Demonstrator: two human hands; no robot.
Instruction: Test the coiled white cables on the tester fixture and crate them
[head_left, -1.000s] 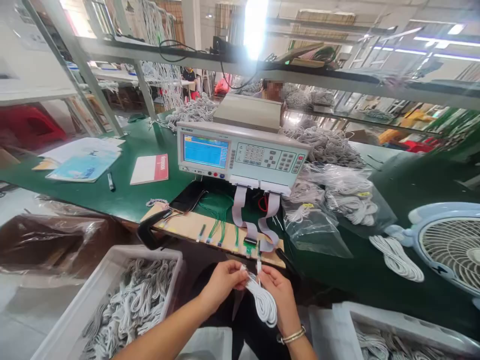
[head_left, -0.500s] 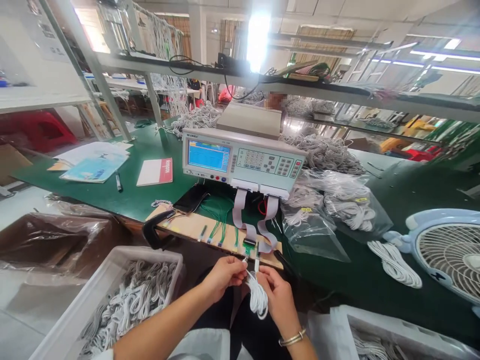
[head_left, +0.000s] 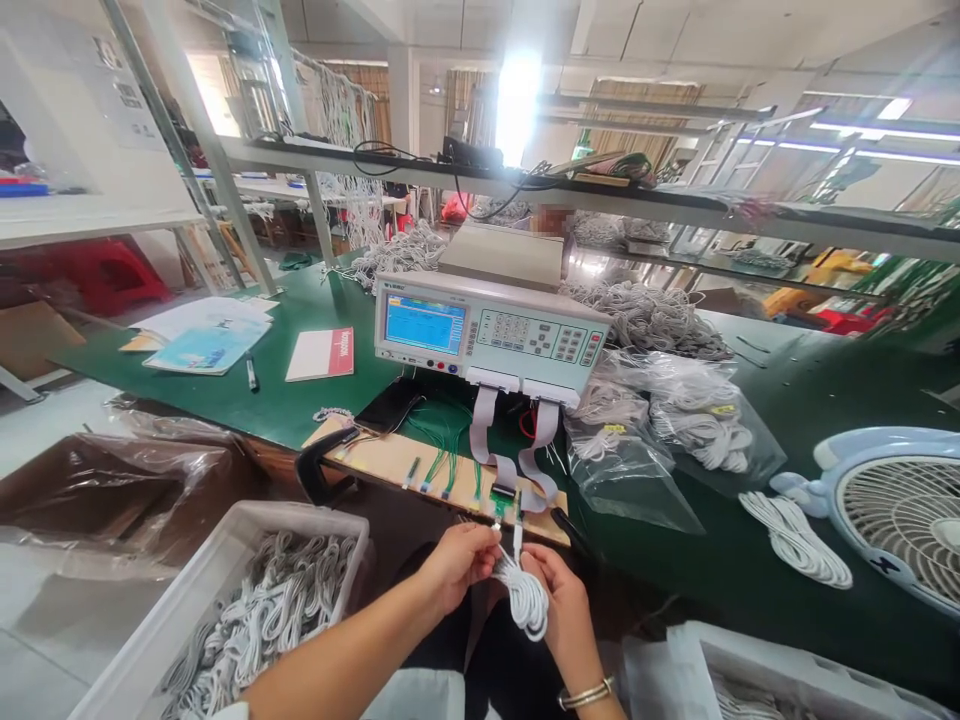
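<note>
Coiled white cable [head_left: 528, 602] hangs between both hands, below the wooden board [head_left: 390, 455]. Left hand [head_left: 459, 567]: grip pinches one cable end [head_left: 496, 534] at the green circuit board [head_left: 501, 507]. Right hand [head_left: 564, 590]: grip pinches the white plug [head_left: 517, 540] alongside. Both ends appear presented; full seating unconfirmed. Tester [head_left: 487, 330], 12 o'clock: screen lit, text illegible. Booklet [head_left: 319, 355], 11 o'clock on worktop [head_left: 225, 400]: lettering unreadable. Crate [head_left: 180, 600], 9 o'clock: more bundles [head_left: 255, 610], status undetermined.

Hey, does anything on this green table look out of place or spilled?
I see no spill. One white cable bundle lies loose beside the fan, slightly odd since similar cables nearby sit in clear bags.
</note>
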